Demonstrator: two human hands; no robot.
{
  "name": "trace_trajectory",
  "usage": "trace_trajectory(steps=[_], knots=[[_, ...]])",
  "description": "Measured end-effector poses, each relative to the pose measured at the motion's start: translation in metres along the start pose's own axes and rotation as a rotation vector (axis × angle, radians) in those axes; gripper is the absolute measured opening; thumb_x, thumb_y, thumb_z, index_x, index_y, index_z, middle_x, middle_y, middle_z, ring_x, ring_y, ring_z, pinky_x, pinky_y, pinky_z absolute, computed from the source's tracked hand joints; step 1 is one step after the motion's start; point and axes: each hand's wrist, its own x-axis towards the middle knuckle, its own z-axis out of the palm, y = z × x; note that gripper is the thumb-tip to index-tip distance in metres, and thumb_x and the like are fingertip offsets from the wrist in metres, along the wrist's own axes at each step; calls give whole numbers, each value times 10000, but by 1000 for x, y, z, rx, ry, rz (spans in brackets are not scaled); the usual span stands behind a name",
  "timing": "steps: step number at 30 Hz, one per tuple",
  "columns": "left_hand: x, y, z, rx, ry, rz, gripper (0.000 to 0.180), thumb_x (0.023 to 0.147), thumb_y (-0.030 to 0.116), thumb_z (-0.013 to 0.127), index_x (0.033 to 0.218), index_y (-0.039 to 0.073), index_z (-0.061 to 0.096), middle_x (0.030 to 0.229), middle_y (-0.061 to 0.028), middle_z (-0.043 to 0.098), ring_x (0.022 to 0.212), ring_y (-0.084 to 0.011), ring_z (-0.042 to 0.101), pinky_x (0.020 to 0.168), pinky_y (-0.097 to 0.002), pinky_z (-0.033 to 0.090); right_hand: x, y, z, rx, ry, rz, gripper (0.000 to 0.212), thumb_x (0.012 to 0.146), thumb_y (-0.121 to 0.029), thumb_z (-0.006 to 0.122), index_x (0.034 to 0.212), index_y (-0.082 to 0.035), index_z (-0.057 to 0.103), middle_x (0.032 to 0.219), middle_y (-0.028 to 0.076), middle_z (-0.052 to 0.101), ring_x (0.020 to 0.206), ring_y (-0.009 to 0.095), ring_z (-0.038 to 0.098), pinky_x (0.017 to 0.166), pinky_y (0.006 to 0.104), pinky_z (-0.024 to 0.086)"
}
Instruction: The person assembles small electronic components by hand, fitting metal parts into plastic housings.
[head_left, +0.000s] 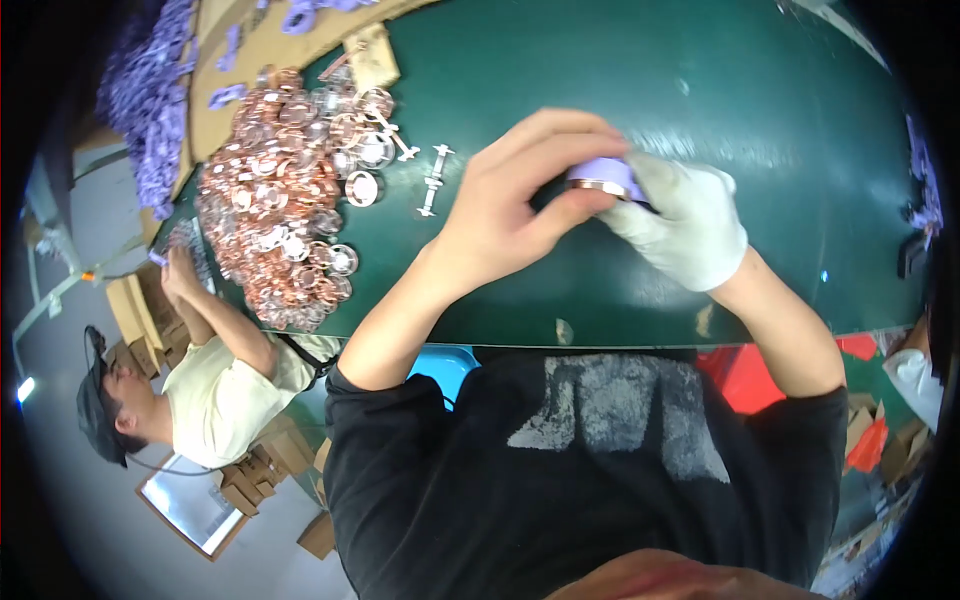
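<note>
A light purple part with a copper-coloured metal rim is held between my two hands over the green table. My bare left hand curls round its left side, thumb along the metal rim and fingers over the top. On the other side my right hand, in a pale glove, grips the part with its fingers bent. Much of the part is hidden by the fingers, so I cannot tell its full shape. Left of my hands lies a small silver metal piece with crossbar ends.
A big pile of shiny copper and silver round caps covers the table's left. Purple parts heap beyond it, near a cardboard sheet. More purple parts lie at the right edge. A co-worker works at far left.
</note>
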Motion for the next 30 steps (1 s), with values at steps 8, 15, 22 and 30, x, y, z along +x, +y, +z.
trace_trajectory(steps=[8, 15, 22, 30], knots=[[125, -93, -78, -150, 154, -648, 294, 1014, 221, 614, 1226, 21, 652, 1025, -148, 709, 887, -159, 696, 717, -259, 535, 13, 20, 0, 416, 245, 352, 592, 924, -95, 663, 1461, 3, 432, 1226, 144, 630, 885, 156, 608, 799, 294, 531], [166, -101, -96, 759, 491, -105, 314, 914, 204, 677, 1166, 16, 680, 1036, -222, 714, 971, -366, 683, 864, -441, 551, 12, 15, -5, 277, 141, 341, 425, 902, -95, 658, 1317, -41, 587, 1057, 84, 679, 814, 153, 660, 772, 286, 552], [119, -112, -120, 1153, 241, -301, 410, 865, 289, 774, 1224, 115, 684, 1228, -207, 579, 976, -403, 697, 845, -473, 585, 10, 20, 3, 281, 156, 222, 339, 900, -75, 657, 1235, -48, 608, 960, 72, 672, 815, 191, 674, 765, 307, 554], [110, -102, -133, 1356, 517, 362, 320, 931, 178, 661, 1169, -28, 606, 984, -257, 668, 933, -397, 664, 854, -445, 541, 15, 15, -1, 293, 110, 254, 305, 908, -80, 644, 1207, -17, 647, 974, 111, 682, 841, 233, 678, 839, 333, 547]])
